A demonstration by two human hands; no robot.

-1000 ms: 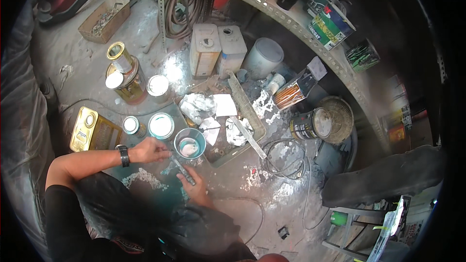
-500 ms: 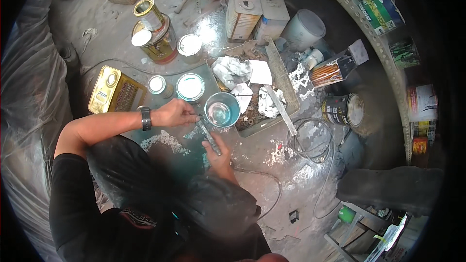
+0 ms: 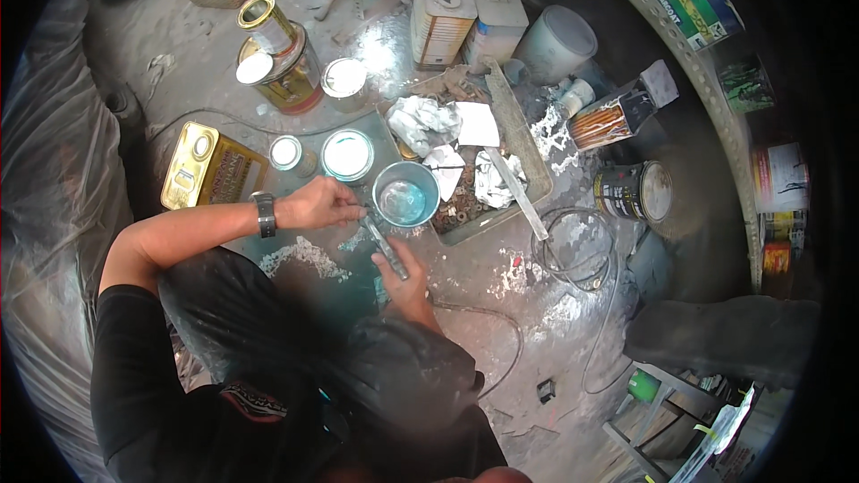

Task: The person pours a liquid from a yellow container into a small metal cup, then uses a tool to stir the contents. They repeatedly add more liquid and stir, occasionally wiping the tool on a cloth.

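Observation:
In my right hand [image 3: 409, 284] lies a slim grey tool [image 3: 385, 250] with a narrow far end; its exact kind does not show. My left hand [image 3: 320, 203], with a watch on the wrist, is pinched closed at the tool's far tip. Whatever its fingertips hold is too small to make out. Just beyond the hands stands a round blue-grey tub [image 3: 407, 220] with a little bluish liquid inside. To its left are a tin with a white top [image 3: 347, 156] and a smaller white-topped tin [image 3: 286, 153]. A gold rectangular can [image 3: 210, 165] stands beyond my left forearm.
A tray [image 3: 532, 139] holds crumpled paper, a flat stick [image 3: 514, 192] and small metal bits. Larger cans [image 3: 443, 18] stand behind it. A thin cable [image 3: 608, 259] loops over the stained floor at right. A perforated metal upright [image 3: 716, 80] borders the right side.
Both hands keep their grip with the tool between them, almost still. The view has shifted slightly, so the surroundings sit a little differently in the picture.

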